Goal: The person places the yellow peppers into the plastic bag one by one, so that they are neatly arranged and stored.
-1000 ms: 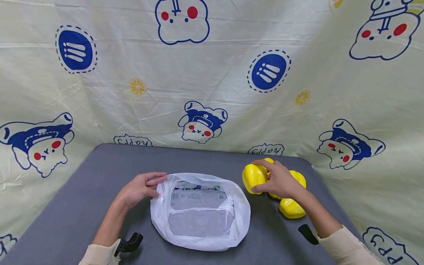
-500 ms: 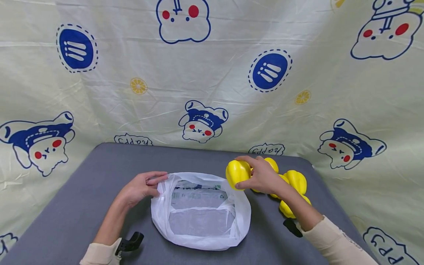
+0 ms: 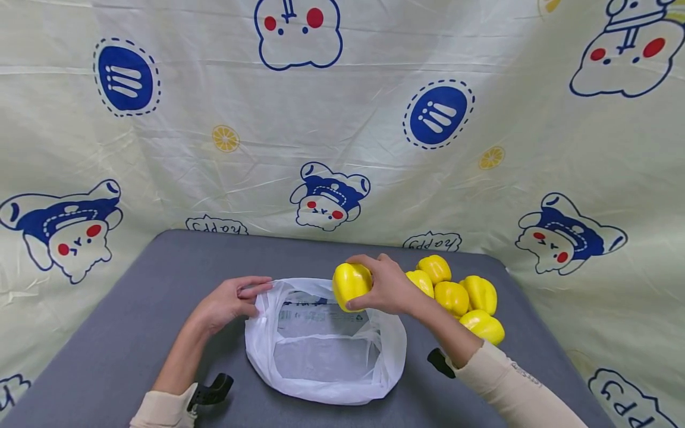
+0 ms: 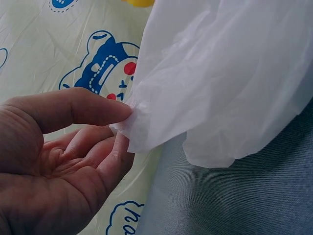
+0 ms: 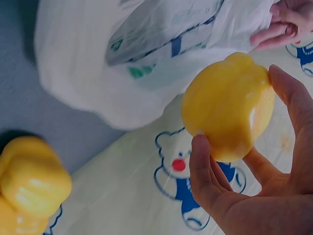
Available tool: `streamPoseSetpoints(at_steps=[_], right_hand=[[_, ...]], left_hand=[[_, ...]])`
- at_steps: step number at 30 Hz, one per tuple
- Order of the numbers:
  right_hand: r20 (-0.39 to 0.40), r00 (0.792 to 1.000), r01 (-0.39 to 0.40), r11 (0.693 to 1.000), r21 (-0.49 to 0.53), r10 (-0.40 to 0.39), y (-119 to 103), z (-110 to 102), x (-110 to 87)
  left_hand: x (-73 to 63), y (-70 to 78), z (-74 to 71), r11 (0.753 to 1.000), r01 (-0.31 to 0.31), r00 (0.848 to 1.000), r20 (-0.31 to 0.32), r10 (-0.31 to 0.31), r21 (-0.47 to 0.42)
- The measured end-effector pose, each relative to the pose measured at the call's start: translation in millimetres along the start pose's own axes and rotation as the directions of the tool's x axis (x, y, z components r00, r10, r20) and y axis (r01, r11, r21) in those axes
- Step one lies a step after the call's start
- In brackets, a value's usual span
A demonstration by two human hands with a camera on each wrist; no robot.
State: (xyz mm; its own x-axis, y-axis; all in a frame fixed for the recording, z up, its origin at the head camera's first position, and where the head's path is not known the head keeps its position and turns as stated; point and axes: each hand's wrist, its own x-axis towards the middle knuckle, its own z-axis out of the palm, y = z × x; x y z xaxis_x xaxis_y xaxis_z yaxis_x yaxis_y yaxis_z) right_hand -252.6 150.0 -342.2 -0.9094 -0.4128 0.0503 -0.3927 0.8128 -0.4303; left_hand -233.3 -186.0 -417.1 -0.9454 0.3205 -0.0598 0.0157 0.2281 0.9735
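Observation:
A white plastic bag [image 3: 326, 392] stands on the table with its mouth spread wide and its rim rolled outward. My left hand [image 3: 227, 304] pinches the bag's left rim between thumb and fingers, as the left wrist view shows close up. In my right hand [image 3: 389, 286] is a yellow bell pepper [image 3: 351, 285], gripped between thumb and fingertips and held above the bag's far right rim. The right wrist view shows the same bell pepper [image 5: 227, 107] off the table, with the bag behind it.
Several more yellow bell peppers [image 3: 452, 297] lie grouped on the grey table [image 3: 214, 255], right of the bag. A cream cloth [image 3: 342, 137] printed with cartoon figures hangs behind the table.
My right hand has carried the yellow bell pepper leftward from beside the other peppers to above the bag's rim. My left hand keeps its pinch on the bag.

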Motion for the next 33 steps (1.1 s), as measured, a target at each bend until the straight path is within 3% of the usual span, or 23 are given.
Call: streamPoseSetpoints(at_steps=[10,17,33], right_hand=[[0.048,0.999,0.016,0.997,0.076,-0.020,-29,27,8.5],[0.081,0.996,0.034,0.997,0.070,-0.040,-43,47,16.6],[0.117,0.993,-0.005,0.999,0.053,-0.001,-54,82,30.9]], left_hand=[[0.7,0.5,2.1,1.000,0.018,1.000,-0.010,-0.017,0.014],[1.0,0.4,1.5,0.998,0.049,0.999,-0.025,-0.049,0.033],[0.8,-0.7,-1.2,0.999,0.031,0.999,0.010,-0.031,0.025]])
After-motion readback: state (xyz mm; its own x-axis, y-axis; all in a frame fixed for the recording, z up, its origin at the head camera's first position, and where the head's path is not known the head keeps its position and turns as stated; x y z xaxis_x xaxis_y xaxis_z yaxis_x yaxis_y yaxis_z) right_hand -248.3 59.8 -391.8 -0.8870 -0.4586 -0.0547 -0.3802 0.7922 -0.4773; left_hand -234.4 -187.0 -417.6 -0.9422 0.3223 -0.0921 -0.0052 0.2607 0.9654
